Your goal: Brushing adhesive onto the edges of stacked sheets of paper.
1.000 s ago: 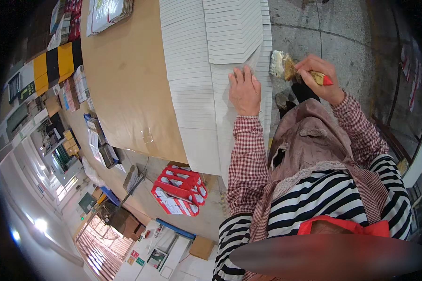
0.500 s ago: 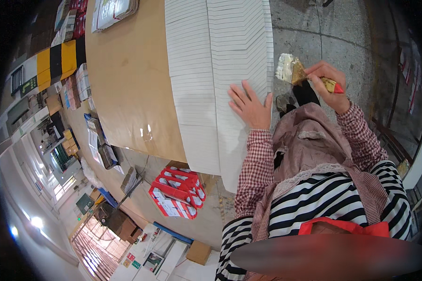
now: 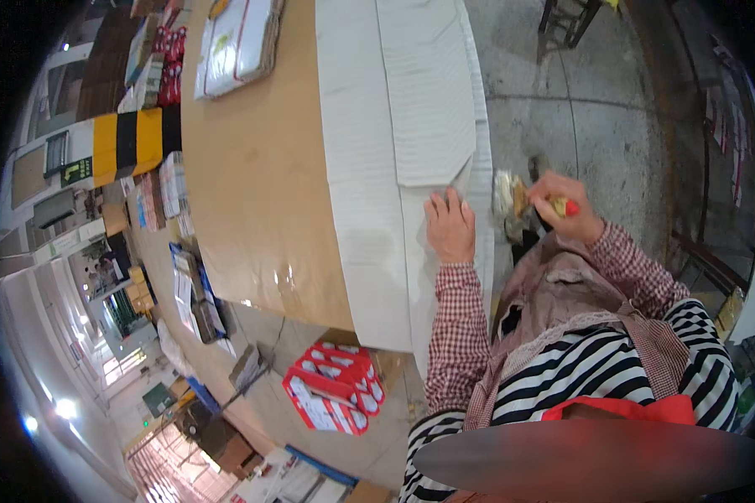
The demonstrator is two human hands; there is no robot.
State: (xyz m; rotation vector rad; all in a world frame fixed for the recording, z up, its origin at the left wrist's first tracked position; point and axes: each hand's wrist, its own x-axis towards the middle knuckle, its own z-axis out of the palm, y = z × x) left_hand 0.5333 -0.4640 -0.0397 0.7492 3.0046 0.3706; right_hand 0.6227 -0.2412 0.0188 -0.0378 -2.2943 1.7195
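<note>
Pressing flat, the left hand [image 3: 450,228] lies open with fingers spread on the stack of white corrugated sheets [image 3: 411,126] that runs along the near edge of the brown table [image 3: 260,184]. The right hand [image 3: 562,210] sits at 3 o'clock from it, just off the table edge, closed around a brush [image 3: 516,199] with a red handle; its pale bristles point toward the sheets and look loaded, though the blur makes that hard to confirm. Doing this step well seems to mean keeping the left palm firm near the folded flap edge at 12 o'clock of the fingers so the top sheet cannot slide, and drawing the brush along the sheet margin in 1 even pass. Red and white cartons [image 3: 331,386] lie on the floor at 7 o'clock
</note>
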